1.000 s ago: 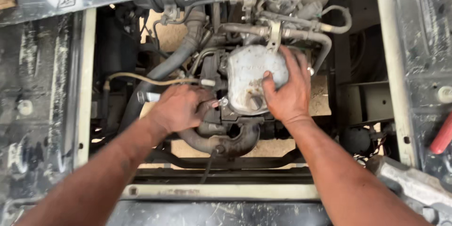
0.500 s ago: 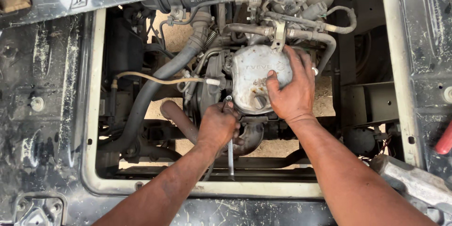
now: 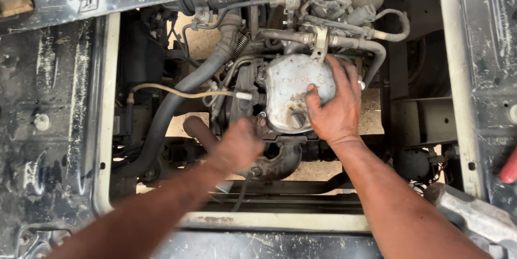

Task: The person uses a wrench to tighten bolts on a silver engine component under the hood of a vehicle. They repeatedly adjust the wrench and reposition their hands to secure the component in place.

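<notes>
Looking down into an open engine bay framed by a grimy black body panel (image 3: 59,129) with a pale painted edge.

Right hand (image 3: 335,107) lies flat on the right half of the valve cover (image 3: 293,97), a pale, corroded metal lid in the middle of the bay. Fingers spread and pressing on its top, thumb along its near right edge; it braces the cover rather than closing around it. The cover sits on the engine, its round cap at the near end uncovered.

Left hand (image 3: 237,144) is motion-blurred, just left of and nearer than the cover, above the rusty curved exhaust pipe (image 3: 274,164). I cannot tell whether its fingers are clenched or loose, nor whether they hold anything.

Change: half a second ago the left hand was low by the pipe, with a thin bright tool hanging beneath it; now it is higher and closer to the cover's near left corner, and I no longer see the tool. The right hand has not shifted. My reading: the work at the cover's lower fastening carries on, one hand steadying.

Around: a large black hose (image 3: 177,97) sweeps from far centre to near left; a thin cream tube (image 3: 177,92) crosses it toward the engine. A red object (image 3: 509,167) shows at the right edge.
</notes>
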